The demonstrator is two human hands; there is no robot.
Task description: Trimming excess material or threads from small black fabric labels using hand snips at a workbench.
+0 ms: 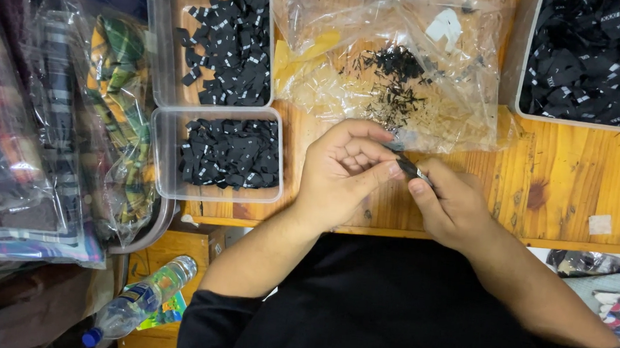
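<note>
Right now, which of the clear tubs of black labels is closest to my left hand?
The lower left tub, just beside the left hand. The tub behind it lies farther up the table, and the third sits at far right.

The orange-brown wooden table (579, 178) looks rough and knotty, with a dull matt grain, and the two clear rectangular plastic tubs (153, 148) on it are smooth and faintly glossy, filled with small black woven cloth labels (231, 152) of matt finish. A crinkled clear plastic bag (418, 80) shines with sharp highlights above the bare left hand (339, 172) and right hand (453, 206), which pinch one small black cloth label (411, 168) between them. At the left edge, striped and checked folded fabrics in glossy clear plastic wrapping (52, 120) gleam beside a smooth clear plastic bottle with a blue cap (137, 300).
</note>
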